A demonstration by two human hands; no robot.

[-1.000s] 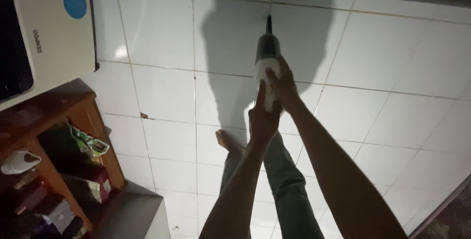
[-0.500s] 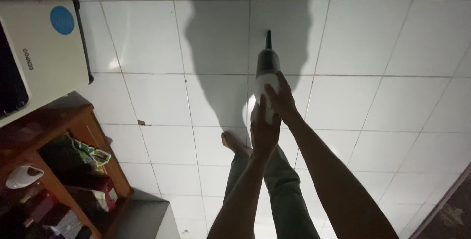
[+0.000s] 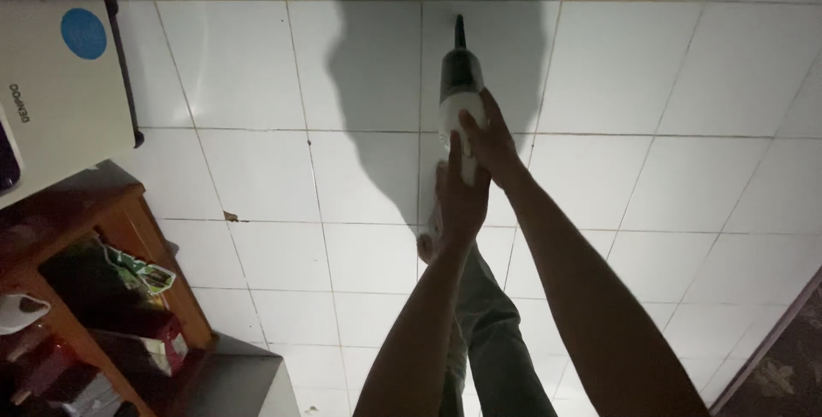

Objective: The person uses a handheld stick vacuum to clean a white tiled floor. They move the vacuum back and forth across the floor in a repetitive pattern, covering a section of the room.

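I hold a small hand-held vacuum point(image 3: 459, 83) out in front of me over the white tiled floor point(image 3: 651, 169). Its body is white at the grip end and dark at the front, ending in a thin dark nozzle that points away from me. My right hand point(image 3: 490, 139) wraps the white rear part from the right. My left hand point(image 3: 461, 199) grips the same white part from below, fingers pointing up along it. Both arms are stretched forward. My trouser leg point(image 3: 492, 331) shows under the arms.
A white appliance with a blue round sticker point(image 3: 60, 83) stands at the top left. Below it a wooden shelf point(image 3: 103, 246) holds packets and small items. A grey box point(image 3: 244, 378) sits at the shelf's foot. A dark patterned mat edge point(image 3: 779, 374) shows bottom right.
The vacuum and both hands have moved farther forward and up in view. My bare foot, seen earlier beside my leg, is now mostly hidden behind my left hand.
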